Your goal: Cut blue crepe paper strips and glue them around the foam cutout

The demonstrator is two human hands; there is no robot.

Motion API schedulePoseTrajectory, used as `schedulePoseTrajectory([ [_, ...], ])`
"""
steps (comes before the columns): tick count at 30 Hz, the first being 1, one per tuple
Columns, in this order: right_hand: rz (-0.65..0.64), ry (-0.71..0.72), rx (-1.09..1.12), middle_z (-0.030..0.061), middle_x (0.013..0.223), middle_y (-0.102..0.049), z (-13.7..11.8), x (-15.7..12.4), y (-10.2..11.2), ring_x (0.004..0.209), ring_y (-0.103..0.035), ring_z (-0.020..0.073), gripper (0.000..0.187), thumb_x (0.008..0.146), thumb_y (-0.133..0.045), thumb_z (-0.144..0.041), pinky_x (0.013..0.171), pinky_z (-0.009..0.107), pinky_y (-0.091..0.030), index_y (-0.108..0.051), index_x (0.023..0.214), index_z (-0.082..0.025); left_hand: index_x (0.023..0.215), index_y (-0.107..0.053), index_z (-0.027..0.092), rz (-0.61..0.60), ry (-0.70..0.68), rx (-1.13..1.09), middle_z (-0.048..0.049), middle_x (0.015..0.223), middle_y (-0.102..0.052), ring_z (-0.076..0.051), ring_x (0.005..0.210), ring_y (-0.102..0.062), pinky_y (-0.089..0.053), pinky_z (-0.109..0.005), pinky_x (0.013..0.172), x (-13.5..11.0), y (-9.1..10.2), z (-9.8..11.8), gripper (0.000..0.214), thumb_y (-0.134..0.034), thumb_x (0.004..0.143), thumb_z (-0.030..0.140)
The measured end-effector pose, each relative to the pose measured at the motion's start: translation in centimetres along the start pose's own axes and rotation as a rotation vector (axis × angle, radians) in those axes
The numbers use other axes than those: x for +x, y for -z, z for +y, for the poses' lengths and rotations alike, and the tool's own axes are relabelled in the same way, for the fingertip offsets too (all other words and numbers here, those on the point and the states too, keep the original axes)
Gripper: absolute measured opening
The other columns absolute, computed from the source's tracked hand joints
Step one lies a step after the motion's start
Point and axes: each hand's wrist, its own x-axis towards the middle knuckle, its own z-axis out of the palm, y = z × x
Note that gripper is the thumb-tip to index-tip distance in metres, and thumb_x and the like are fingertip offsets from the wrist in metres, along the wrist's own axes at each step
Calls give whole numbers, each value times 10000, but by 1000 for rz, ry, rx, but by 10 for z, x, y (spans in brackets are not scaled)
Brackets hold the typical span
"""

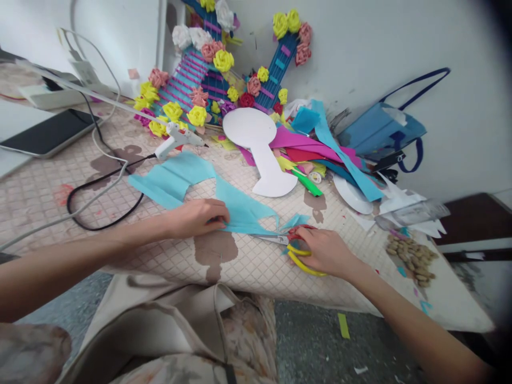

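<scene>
- Table (256, 272), spread with a quilted diamond-pattern cloth, bears nearly everything.
- Blue panels (276, 74) with purple strips and yellow, pink and white paper roses stand against the wall.
- Blue bag (356, 130) leans at the right, tilted, a pale piece showing on its upper side; its contents cannot be made out.
- Light-blue sheet (244, 205) lies between the hands on the front half of the table, thin, creased and uneven, a notch in its far edge and narrow pieces at its right end.
- White cutout (262, 152), round-headed with a flared base, lies just behind the sheet.
- Right hand (326, 250) has its fingers closed around the scissor handles.
- Left hand (204, 216), fingers bent, rests on the sheet's near edge, covering part of it; whether it pinches, I cannot tell.
- Clear container (414, 213) lies sideways among white scraps, contents unclear.
- Glue gun (176, 140) sits just behind the sheet, its cord looping left.
- Scissors (283, 239), red-and-yellow-handled, meet the sheet's near edge.
- Peanuts (414, 261) lie heaped far right.
</scene>
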Motion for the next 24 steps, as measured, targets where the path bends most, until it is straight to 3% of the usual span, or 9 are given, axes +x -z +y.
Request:
schedulePoseTrajectory([
  [14,-3,-11,-53,92,937,-711,18,-11,-1,822,-677,253,396,799,-571,-511,651,315,-458,-542,1007,-175,854,-630,162,121,79,-86,-39,841,-654,-144,745,-592,-457,-244,685,26,-32,14,140,-491,866,158],
  [19,26,-14,-21,95,950,-710,19,-13,0,820,-678,244,373,803,-566,-484,644,309,-456,-547,1012,-176,854,-627,159,151,127,-90,-38,816,-661,-139,711,-593,-450,-239,646,33,-31,23,140,-492,877,189],
  [24,24,5,-3,80,901,-708,13,-10,-1,789,-671,233,353,794,-573,-477,639,303,-442,-550,1000,-191,954,-618,162,87,118,-94,-26,787,-642,-134,670,-586,-453,-231,609,30,-27,17,163,-575,850,280],
])
